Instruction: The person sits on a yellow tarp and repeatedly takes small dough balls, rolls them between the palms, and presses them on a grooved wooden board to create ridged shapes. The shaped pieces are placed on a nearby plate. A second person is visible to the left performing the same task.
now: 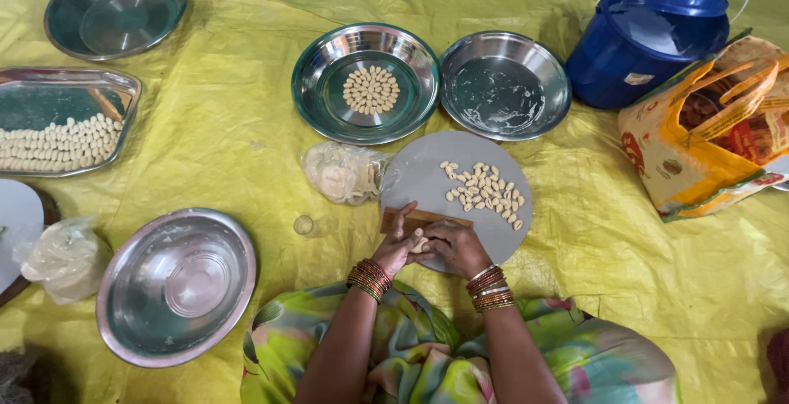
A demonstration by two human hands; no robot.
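From the head view, your left hand (398, 246) and right hand (457, 245) meet at the near edge of the round grey board (427, 182), wrists bent inward, bangles on both. Together they pinch a small pale dough piece (421, 245) against the wooden block (411, 220); your left fingers lie over the block, your right hand curls around the piece. Shaped dough pieces (485, 190) lie scattered on the board's far half. Beyond it, one steel plate (329, 92) holds a neat round cluster of pieces, and the plate beside it (505, 85) shows only a floury film. The tray (99, 82) at your left holds rows of pieces. A bagged dough lump (343, 172) sits just beside the board.
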